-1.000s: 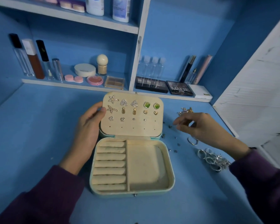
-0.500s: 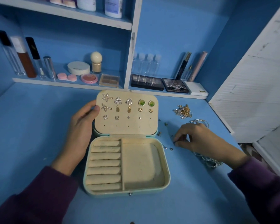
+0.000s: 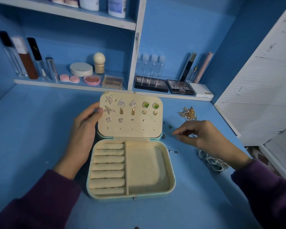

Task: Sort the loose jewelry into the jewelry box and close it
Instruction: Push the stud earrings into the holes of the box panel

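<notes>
The black rectangular eyeshadow palette (image 3: 180, 88) bears "MATTE" in pale capitals; the flat white box (image 3: 202, 92) just right of it has an unreadable yellow mark.

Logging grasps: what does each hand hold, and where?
Left hand grips the beige-lined jewelry box lid by its left edge. Right hand is pinched; contents cannot be told.

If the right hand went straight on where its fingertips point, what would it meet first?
Right hand would likely meet the loose studs, then the lid; depth unclear.
</notes>
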{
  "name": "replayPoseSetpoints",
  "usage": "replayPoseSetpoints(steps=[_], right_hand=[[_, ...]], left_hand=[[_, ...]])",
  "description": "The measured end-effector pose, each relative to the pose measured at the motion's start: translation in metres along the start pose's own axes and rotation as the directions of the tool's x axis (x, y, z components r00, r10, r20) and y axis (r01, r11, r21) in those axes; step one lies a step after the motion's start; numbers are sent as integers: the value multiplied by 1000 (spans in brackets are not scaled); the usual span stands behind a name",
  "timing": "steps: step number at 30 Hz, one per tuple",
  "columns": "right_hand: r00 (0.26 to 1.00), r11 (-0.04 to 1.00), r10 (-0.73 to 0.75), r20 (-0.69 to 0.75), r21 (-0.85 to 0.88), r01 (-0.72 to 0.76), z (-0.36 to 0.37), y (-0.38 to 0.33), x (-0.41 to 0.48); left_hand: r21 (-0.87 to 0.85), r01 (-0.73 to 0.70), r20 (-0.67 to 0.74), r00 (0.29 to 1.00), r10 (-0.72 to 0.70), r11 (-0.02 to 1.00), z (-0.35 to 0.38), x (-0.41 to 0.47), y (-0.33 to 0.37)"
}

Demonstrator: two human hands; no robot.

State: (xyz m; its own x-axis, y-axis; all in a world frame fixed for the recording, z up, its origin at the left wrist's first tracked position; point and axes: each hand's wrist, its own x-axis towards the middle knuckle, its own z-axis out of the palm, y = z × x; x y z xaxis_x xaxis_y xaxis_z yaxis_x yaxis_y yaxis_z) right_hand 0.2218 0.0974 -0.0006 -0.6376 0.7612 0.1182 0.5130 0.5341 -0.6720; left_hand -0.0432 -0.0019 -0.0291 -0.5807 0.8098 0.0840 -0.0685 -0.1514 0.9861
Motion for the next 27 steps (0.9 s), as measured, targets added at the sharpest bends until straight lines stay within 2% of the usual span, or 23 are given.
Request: replayPoseSetpoints(steps=[8, 17, 21, 24, 27], right_hand=[[998, 994, 64, 7, 89, -64, 4, -11, 8], [998, 986, 54, -41, 159, -47, 17, -23, 22], [997, 965, 60, -52, 257, -45, 20, -28, 23], [994, 939, 105, -16, 332, -93, 18, -27, 24], [996, 930, 83, 31, 357, -88, 14, -28, 23]], left_hand=[[1, -5, 12, 1000, 5, 1000, 0, 0, 1], [0, -22, 19, 1000, 22, 1000, -1, 1, -2], [-1, -26, 31, 999, 26, 1000, -2, 1, -2], [3, -29, 25, 999, 29, 1000, -3, 2, -3], [-7, -27, 31, 999, 27, 1000, -3, 2, -3]])
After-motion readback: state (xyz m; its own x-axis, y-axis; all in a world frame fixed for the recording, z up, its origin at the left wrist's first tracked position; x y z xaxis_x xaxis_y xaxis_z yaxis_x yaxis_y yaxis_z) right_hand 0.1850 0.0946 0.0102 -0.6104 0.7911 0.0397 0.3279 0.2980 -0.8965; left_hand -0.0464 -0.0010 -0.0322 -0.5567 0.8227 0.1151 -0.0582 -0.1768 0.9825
